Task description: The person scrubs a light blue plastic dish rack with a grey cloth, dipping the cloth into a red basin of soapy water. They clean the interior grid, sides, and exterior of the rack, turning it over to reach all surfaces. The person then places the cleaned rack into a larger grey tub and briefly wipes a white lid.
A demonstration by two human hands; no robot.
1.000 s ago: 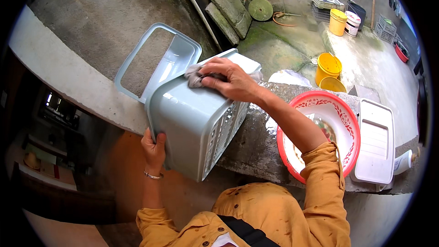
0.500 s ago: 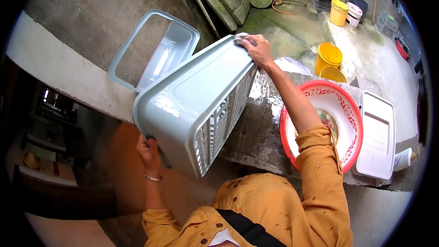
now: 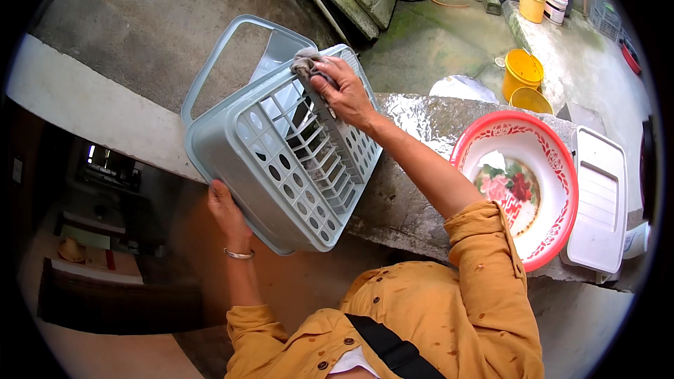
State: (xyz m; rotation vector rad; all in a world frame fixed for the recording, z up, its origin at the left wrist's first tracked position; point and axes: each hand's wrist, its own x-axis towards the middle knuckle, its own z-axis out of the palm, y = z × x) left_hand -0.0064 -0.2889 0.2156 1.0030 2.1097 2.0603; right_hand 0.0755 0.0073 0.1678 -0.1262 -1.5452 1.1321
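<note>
A pale blue-grey plastic dish rack [image 3: 239, 168] is tilted up in front of me, its slotted, round-holed face turned toward my right side. My left hand [image 3: 228, 212] grips its lower left edge, with the fingers partly hidden behind the wall. In my right hand [image 3: 345, 95] is a bunched grey cloth [image 3: 307, 64], pressed against the slotted face near its far end. Behind the rack shows a blue-grey plastic piece [image 3: 205, 77] with a large open frame.
On the wet concrete ledge [image 3: 404, 203] to the right stand a red-rimmed enamel basin [image 3: 562, 168] with a flower pattern, a white lid [image 3: 598, 203] and a white bottle [image 3: 636, 241]. Yellow buckets [image 3: 521, 74] stand beyond. A pale wall top [image 3: 105, 112] runs along the left.
The rack has turned so its slotted face shows more toward me. My right hand with the cloth has moved left and nearer, from the rack's far rim onto that face.
</note>
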